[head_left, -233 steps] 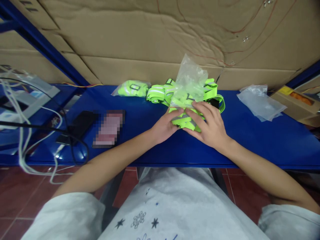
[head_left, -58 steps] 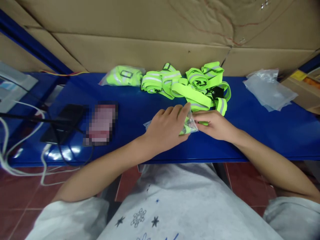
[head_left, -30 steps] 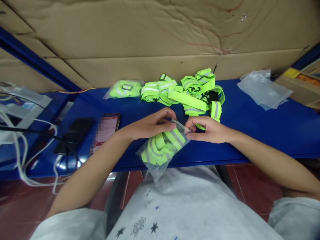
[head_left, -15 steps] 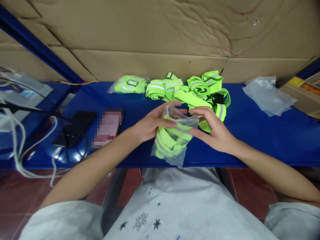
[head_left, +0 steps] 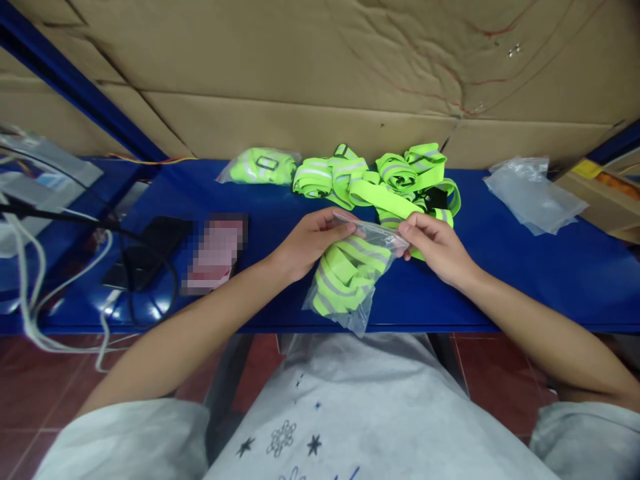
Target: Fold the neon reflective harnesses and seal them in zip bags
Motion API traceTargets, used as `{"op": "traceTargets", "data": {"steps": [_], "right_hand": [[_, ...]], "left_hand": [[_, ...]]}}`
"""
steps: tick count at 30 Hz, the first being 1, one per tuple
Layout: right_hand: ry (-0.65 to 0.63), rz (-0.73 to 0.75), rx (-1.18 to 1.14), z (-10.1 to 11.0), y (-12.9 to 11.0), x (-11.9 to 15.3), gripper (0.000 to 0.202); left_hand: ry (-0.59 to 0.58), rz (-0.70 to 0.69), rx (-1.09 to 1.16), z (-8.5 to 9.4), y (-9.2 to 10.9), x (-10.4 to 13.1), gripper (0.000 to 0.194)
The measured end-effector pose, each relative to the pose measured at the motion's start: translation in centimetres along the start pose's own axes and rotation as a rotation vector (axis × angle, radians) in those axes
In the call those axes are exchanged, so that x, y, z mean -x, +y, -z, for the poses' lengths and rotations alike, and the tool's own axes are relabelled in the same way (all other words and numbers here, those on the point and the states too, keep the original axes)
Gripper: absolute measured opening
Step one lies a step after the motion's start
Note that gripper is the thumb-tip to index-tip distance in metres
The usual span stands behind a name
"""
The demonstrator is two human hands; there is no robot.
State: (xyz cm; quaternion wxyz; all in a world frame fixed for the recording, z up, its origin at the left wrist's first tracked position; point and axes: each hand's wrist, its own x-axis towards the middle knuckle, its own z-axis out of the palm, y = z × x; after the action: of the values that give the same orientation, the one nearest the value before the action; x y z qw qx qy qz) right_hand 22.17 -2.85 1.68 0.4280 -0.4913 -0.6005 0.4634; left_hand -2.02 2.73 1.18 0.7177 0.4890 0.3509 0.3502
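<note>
Between my hands is a clear zip bag (head_left: 364,320) with a neon yellow-green reflective strap (head_left: 345,277) coiled inside. My left hand (head_left: 315,243) pinches the left end of the bag's mouth, thumb on top. At the right end of the mouth, my right hand (head_left: 435,247) grips the corner between thumb and fingers. The mouth is stretched nearly straight and looks flat; whether the zip is sealed I cannot tell. Just beyond my hands lies a heap of loose reflective straps (head_left: 373,193) with grey stripes and black buckles.
A filled bag of strap (head_left: 263,167) lies at the back left of the blue table (head_left: 540,287). Flat clear bags (head_left: 535,193) lie at the right, near a cardboard box (head_left: 605,200). A phone with a blurred screen (head_left: 215,253), a black device (head_left: 150,250) and white cables (head_left: 30,293) are at the left.
My right hand has moved from the bag's front face to the right end of its mouth. The mouth, open and rounded before, is now pulled flat between both hands.
</note>
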Motion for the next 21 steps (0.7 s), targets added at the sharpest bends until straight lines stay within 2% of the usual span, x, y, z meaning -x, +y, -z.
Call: {"op": "traceTargets", "data": {"steps": [7, 11, 13, 15, 18, 21], "right_hand": [[0.123, 0.086, -0.066, -0.6, 0.2, -0.1, 0.047], [0.065, 0.062, -0.073, -0.6, 0.2, -0.1, 0.047], [-0.003, 0.035, -0.027, -0.5, 0.3, 0.0, 0.048], [-0.018, 0.047, 0.017, -0.4, 0.3, 0.2, 0.049], [0.046, 0.127, 0.103, -0.4, 0.4, 0.4, 0.047], [0.106, 0.229, 0.284, -0.2, 0.5, 0.5, 0.044]], "left_hand": [[0.066, -0.058, 0.022, 0.0, 0.4, -0.3, 0.043], [0.108, -0.095, -0.012, -0.3, 0.5, 0.1, 0.042], [0.123, -0.135, -0.049, -0.3, 0.6, 0.4, 0.041], [0.140, -0.166, -0.082, -0.4, 0.6, 0.5, 0.042], [0.151, -0.197, -0.078, -0.6, 0.5, 0.6, 0.041], [0.174, -0.244, -0.056, -0.9, 0.1, 0.4, 0.039]]}}
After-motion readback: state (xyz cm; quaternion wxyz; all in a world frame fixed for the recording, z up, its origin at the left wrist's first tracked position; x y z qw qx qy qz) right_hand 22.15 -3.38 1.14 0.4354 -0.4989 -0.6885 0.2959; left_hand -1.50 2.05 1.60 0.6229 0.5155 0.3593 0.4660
